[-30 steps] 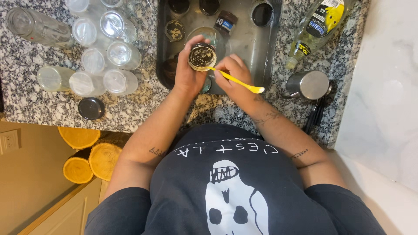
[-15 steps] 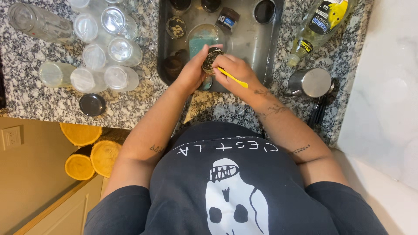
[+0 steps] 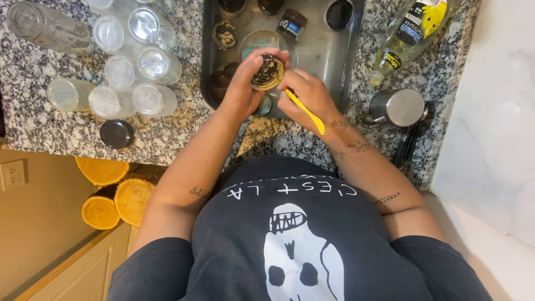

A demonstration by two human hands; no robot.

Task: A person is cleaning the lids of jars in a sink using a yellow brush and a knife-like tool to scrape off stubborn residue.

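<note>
a small round jar (image 3: pixel 266 72) is held over the sink basin (image 3: pixel 329 47), just inside the basin's near edge, with its open mouth turned up toward the camera. it is wrapped by the left hand (image 3: pixel 245 89), the fingers curled closed around its side wall and the thumb across the far side. a yellow tool (image 3: pixel 304 110), thin and flat like a small scraper, is pinched by the closed right hand (image 3: pixel 306 95), its tip laid at the jar's rim; whether the tip reaches inside cannot be told. the jar is judged to be glass, so stiff, brittle and fairly light for its size, and likely slick, since it is held over a wet basin and dark residue is seen within. a full wrap about the side wall is judged the safest hold, as little purchase would be given by the rim. the tool is judged light and slightly springy, best gripped low on the handle. further jars and lids are seen lying in the basin, a cluster of clear glass jars (image 3: pixel 134 61) is stood at the counter's far left corner, a dark lid (image 3: pixel 117 134) lies near the counter's front edge, and a dish soap bottle (image 3: pixel 415 33) and a steel cup (image 3: pixel 398 107) are kept on the counter to the right of the basin.
</note>
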